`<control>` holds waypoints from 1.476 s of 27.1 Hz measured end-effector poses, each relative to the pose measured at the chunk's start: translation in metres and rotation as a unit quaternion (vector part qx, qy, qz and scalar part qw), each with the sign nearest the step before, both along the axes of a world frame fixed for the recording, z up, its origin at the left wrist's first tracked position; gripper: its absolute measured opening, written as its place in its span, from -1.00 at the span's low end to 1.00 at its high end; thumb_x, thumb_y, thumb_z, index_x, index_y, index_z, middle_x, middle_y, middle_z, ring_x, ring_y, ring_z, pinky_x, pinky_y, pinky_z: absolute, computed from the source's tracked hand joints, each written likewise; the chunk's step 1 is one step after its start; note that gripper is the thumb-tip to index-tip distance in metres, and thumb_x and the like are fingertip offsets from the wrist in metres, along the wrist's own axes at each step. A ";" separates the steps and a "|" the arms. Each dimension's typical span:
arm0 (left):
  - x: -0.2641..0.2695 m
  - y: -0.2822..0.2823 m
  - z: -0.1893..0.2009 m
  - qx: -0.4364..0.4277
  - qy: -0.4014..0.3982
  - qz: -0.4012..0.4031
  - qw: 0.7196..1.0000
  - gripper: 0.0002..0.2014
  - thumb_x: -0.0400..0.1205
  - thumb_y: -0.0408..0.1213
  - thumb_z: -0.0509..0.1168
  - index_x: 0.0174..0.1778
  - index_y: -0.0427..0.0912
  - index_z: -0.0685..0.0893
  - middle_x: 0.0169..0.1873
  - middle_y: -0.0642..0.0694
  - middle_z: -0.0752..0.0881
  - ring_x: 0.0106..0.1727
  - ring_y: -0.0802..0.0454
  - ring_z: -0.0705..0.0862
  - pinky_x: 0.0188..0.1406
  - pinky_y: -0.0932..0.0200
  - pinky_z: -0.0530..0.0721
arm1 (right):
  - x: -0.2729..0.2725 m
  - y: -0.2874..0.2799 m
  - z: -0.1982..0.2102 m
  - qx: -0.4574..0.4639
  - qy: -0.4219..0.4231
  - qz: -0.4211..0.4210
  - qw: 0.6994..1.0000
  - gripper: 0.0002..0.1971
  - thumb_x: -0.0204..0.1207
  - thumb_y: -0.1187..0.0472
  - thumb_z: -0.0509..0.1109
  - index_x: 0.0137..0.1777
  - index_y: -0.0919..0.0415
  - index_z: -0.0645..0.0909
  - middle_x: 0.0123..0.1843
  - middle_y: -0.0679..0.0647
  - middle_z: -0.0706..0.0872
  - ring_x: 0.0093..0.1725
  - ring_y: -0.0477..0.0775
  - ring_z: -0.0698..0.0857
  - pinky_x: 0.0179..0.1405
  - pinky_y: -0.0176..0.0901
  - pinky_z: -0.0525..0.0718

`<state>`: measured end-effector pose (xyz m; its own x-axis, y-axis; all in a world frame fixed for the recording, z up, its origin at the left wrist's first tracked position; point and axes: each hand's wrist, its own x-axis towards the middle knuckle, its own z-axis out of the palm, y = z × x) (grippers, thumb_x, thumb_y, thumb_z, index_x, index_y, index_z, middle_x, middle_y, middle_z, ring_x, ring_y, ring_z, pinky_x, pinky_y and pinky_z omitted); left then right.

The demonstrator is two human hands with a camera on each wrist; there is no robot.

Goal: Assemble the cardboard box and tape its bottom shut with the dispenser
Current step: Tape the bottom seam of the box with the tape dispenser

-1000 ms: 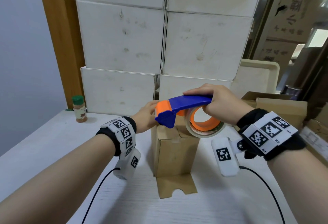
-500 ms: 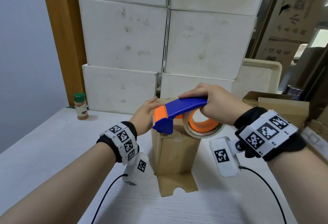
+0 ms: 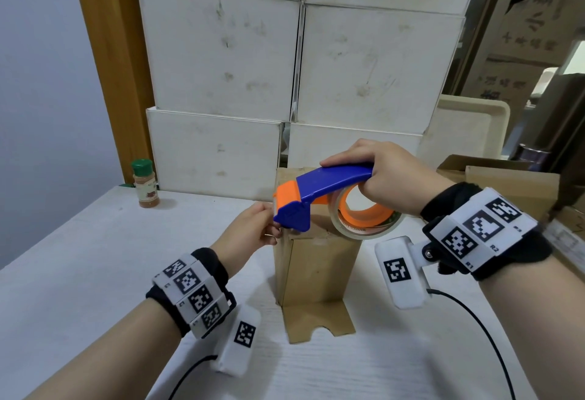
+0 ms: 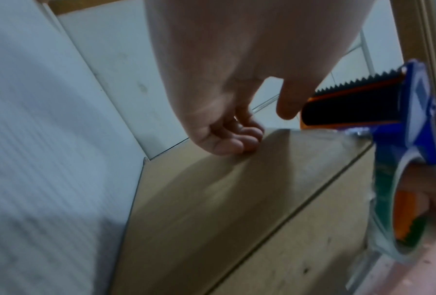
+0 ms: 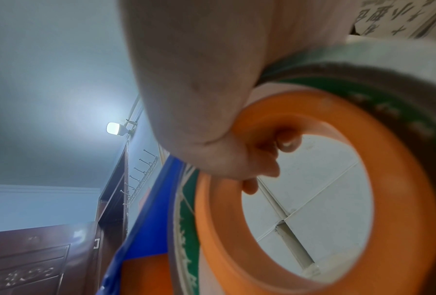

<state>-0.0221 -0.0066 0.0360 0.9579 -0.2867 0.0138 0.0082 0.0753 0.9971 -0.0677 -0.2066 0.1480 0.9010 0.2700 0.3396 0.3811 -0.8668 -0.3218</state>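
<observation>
Your cardboard box (image 3: pixel 316 266) stands upright at the centre of the white table (image 3: pixel 79 273), a narrow brown carton with its closed end facing up and one loose flap lying flat on the tabletop at 6 o'clock from its base. The cardboard is plain, faintly speckled, with a fold seam running down the near left edge.

Your right hand (image 3: pixel 389 181) wraps its fingers round the handle of the tape dispenser (image 3: pixel 319 190), thumb hooked through the orange core. The dispenser has a blue body, an orange front guard and a serrated blade, and carries one roll of clear tape (image 3: pixel 364 225); its nose rests on the box's top at the 9 o'clock edge.

Your left hand (image 3: pixel 247 231) is at 9 o'clock from the box top, fingers curled, their tips against the upper left face just below the blade. Whether they pinch the tape end, the views do not settle.

Counted: one cardboard box under work, one dispenser, one roll. At 10 o'clock sits one green-capped spice jar (image 3: pixel 145 184). Behind, at 12 o'clock, six white cartons (image 3: pixel 221 51) show, stacked in two columns. At 3 o'clock lies one open brown carton (image 3: pixel 506 184).
</observation>
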 end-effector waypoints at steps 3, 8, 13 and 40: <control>0.001 -0.010 -0.004 0.052 -0.032 0.042 0.997 -0.80 0.74 -0.31 0.03 -0.18 -0.13 0.46 -0.37 -0.07 0.51 -0.39 0.09 0.44 -0.32 0.25 0.45 | 0.001 0.001 -0.001 -0.003 -0.002 0.000 1.000 -0.36 0.44 0.58 0.19 0.25 -0.19 0.64 0.06 -0.08 0.64 0.05 -0.07 0.57 -0.08 -0.49 0.46; -0.003 -0.016 -0.002 0.076 -0.057 0.080 0.992 -0.76 0.76 -0.33 0.00 -0.23 -0.04 0.37 -0.34 -0.03 0.47 -0.36 0.11 0.40 -0.32 0.32 0.41 | 0.000 0.001 0.000 0.000 -0.004 -0.001 1.000 -0.37 0.45 0.57 0.19 0.26 -0.18 0.64 0.08 -0.07 0.64 0.05 -0.08 0.57 -0.08 -0.48 0.47; -0.007 -0.025 0.002 0.033 -0.048 0.084 0.995 -0.97 0.74 -0.36 0.08 0.01 -0.19 0.33 -0.19 -0.07 0.44 -0.33 0.19 0.43 -0.59 0.60 0.46 | -0.001 0.003 0.000 -0.003 -0.004 -0.007 1.000 -0.36 0.43 0.58 0.18 0.26 -0.17 0.64 0.08 -0.07 0.64 0.08 -0.05 0.57 -0.03 -0.42 0.46; -0.028 -0.022 -0.004 0.009 -0.016 0.023 1.000 -0.68 0.80 -0.24 -0.16 -0.25 0.15 0.29 -0.27 0.22 0.39 -0.25 0.39 0.37 -0.45 0.86 0.33 | 0.000 0.007 -0.001 -0.006 -0.012 -0.019 1.000 -0.39 0.44 0.54 0.22 0.29 -0.15 0.62 0.05 -0.11 0.61 0.04 -0.10 0.53 -0.09 -0.53 0.41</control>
<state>-0.0496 -0.0290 0.0320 0.9692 -0.2429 0.0401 -0.0270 0.0571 0.9980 -0.0680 -0.1998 0.1471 0.9020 0.2408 0.3583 0.3562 -0.8842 -0.3023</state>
